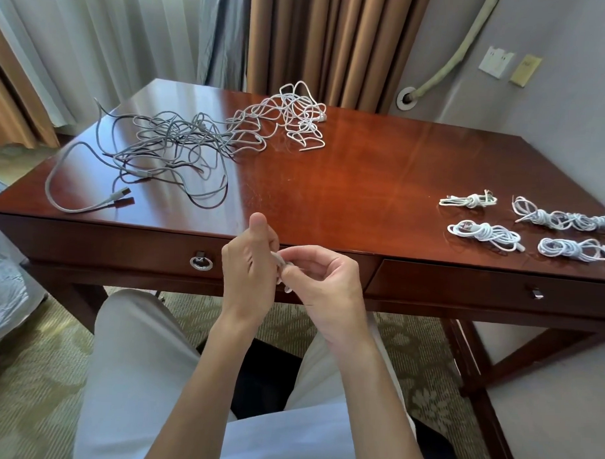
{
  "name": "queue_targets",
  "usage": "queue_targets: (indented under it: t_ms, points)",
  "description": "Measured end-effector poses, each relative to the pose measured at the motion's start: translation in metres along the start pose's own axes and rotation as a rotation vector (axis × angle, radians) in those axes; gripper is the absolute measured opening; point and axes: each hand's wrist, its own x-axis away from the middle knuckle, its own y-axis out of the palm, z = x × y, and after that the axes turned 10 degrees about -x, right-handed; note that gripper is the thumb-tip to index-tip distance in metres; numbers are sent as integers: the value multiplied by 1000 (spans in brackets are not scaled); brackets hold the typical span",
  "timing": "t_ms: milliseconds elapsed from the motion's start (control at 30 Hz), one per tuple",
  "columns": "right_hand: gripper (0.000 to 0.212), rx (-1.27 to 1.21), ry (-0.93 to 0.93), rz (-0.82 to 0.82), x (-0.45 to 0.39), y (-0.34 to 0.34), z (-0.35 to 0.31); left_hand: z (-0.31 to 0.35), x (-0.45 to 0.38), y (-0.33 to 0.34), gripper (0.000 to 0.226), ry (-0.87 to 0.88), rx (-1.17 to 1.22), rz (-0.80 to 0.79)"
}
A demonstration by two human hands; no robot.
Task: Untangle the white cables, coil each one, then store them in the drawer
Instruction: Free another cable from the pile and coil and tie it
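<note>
In the head view, the left hand (pixel 250 262) and the right hand (pixel 321 281) meet in front of the bench (pixel 347 182), each with its grip curled tight on a small white cable (pixel 282 263) between them, while the big cable tangle (pixel 201 136) lies at the far left of the bench and five coiled bundles (pixel 484 234) sit at the right. To do this step well, the person should probably wind the loose end round the loops snugly and tuck it in, so the coil does not spring open. The fingers hide most of the small cable, so how far it is coiled is hard to tell, and both drawers, the left drawer (pixel 122 247) among them, look closed.
</note>
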Motion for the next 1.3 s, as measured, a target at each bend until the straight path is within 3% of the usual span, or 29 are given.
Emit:
queue_targets:
  t_ms: [100, 233, 333, 567, 733, 933, 1067, 1167, 1300]
  points:
    - [17, -121, -34, 153, -2, 0, -2, -2, -7, -3, 55, -206, 254, -201]
    - [16, -308, -4, 312, -6, -10, -8, -6, -7, -13, 11, -132, 411, -430]
    - [18, -377, 43, 332, -7, -14, -9, -9, -4, -16, 21, -141, 533, -494]
    - [16, -288, 76, 211, -5, -15, -9, -9, -7, -15, 16, -80, 407, -475]
    - [11, -136, -54, 256, -9, -12, -3, -7, -7, -14, 17, -208, 512, -419]
    - [13, -38, -159, 269, -9, -7, 0, -2, -7, -12, 37, -256, 487, -367]
    - [11, 57, -178, 228, -10, -7, 6, -3, -12, -19, 8, -96, 209, -333]
    - [7, 174, -230, 219, -13, -6, 13, 0, -13, -16, 25, 84, -81, -268]
    - [11, 240, -221, 185, -15, -4, 16, -3, -12, -10, 30, 143, -156, -168]
